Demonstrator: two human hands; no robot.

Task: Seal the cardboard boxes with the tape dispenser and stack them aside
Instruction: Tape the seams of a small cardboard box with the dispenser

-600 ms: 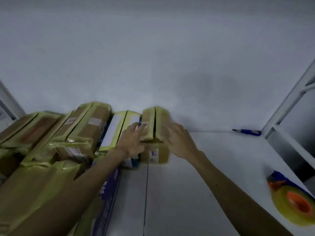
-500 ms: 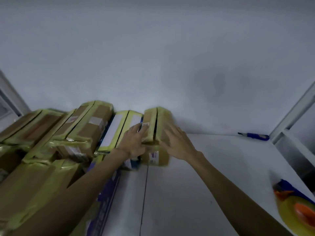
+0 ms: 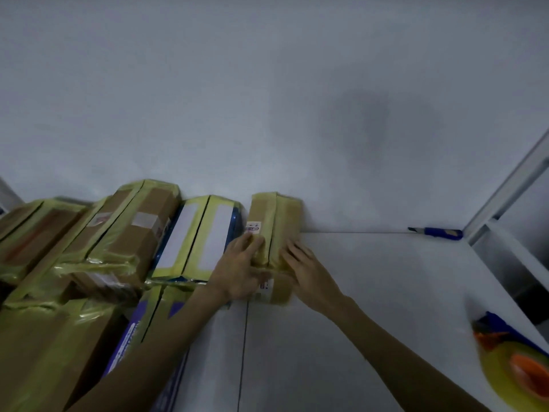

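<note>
A small cardboard box (image 3: 277,224) wrapped in yellowish tape stands against the wall on the white table (image 3: 371,292). My left hand (image 3: 240,269) holds its near left corner, fingers on top and thumb on the front face. My right hand (image 3: 309,267) lies flat against its right side with straight fingers. The tape dispenser (image 3: 517,361), with a yellow roll and orange core, lies at the right edge of the table, far from both hands.
A row of taped boxes (image 3: 130,233) fills the left side, with a white-labelled blue box (image 3: 199,236) right beside the small box. A blue utility knife (image 3: 436,232) lies by the wall. A white shelf frame (image 3: 505,233) stands at right.
Both hands stay on the small box, which sits a little closer to the wall and the neighbouring box. The view has shifted slightly.
</note>
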